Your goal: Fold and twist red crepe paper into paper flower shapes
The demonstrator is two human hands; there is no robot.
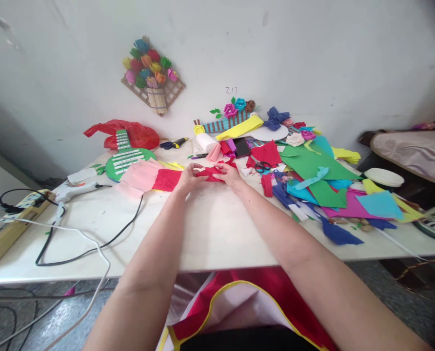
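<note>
My left hand [188, 179] and my right hand [231, 176] meet over the white table [210, 234], both pinched on a small piece of red crepe paper [210, 173] held between them. Just left of my left hand lie a red paper square [166, 179] and a pink sheet [140, 176]. A red paper strip [266, 185] lies to the right of my right hand, and scissors [262, 166] lie a little beyond it.
A heap of coloured paper [323, 187] covers the table's right side. A glue gun [74, 191] with black cable [93, 246] and a power strip [12, 219] sit at left. A green paper guitar [127, 157], red bag [129, 132] and paper flowers [235, 109] line the wall.
</note>
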